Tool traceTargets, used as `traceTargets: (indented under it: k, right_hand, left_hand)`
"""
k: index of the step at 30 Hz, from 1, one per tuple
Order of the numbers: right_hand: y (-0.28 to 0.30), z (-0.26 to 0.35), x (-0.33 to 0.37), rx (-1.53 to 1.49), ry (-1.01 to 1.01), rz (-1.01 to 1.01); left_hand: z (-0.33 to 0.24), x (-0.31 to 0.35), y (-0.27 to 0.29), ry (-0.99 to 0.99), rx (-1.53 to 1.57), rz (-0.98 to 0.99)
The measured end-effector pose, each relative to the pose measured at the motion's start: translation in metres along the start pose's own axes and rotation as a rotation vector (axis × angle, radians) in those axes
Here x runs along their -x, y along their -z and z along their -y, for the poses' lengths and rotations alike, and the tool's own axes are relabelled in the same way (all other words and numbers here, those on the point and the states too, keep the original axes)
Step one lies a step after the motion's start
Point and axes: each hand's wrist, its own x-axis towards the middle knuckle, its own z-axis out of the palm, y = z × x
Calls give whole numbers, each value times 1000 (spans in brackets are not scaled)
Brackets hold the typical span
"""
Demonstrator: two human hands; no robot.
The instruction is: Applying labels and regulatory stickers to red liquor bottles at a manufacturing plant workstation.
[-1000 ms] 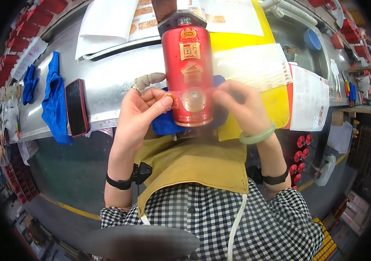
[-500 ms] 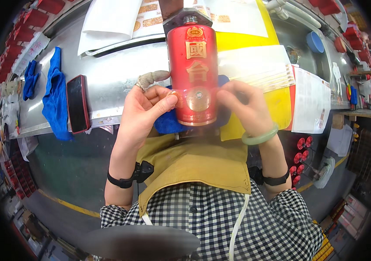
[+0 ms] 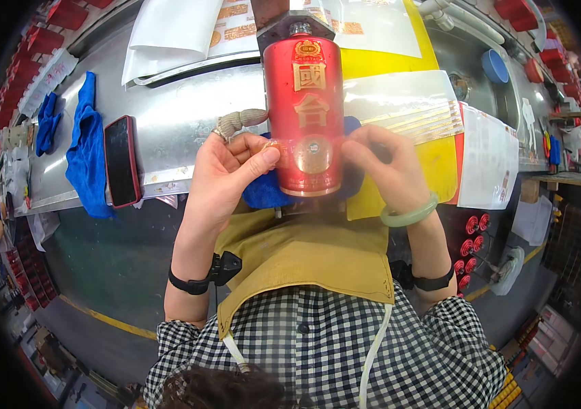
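Note:
A red bottle [image 3: 304, 88] with raised gold characters lies with its neck pointing away from me, against a dark metal holder [image 3: 273, 28]. Beneath its near end is a blue padded cloth [image 3: 262, 193]. Across the lower part of the bottle runs a clear film strip [image 3: 285, 154], over or around a round gold emblem. My left hand [image 3: 222, 170] pinches the strip's left end between thumb and fingers; a ribbed beige cover sits on its index finger. On the other side, my right hand [image 3: 394, 167], with a green bangle at the wrist, pinches the right end.
Left on the metal bench lie a phone [image 3: 121, 161] and blue cloths [image 3: 84, 150]. Right of the bottle, clear sheets with gold strips [image 3: 413, 123] rest on a yellow board [image 3: 433, 178], beside a white printed sheet [image 3: 486, 160]. A blue bowl [image 3: 494, 67] stands farther back.
Both hands and the bottle keep almost the same places. At the lower edge, a blurred grey shape has gone and dark hair shows there.

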Motion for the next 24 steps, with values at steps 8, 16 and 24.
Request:
traceTargets:
  k: [8,16,24]
  right_hand:
    - [0,2,0,-17,-11,13]
    - [12,-8,-7,366,160,-198]
    - [6,65,-18,731,863,-211]
  left_hand:
    - [-1,1,-1,-10,-21,-8]
    - [-3,1,-4,-64,-53,-34]
    - [-1,0,0,-30,-10,-38]
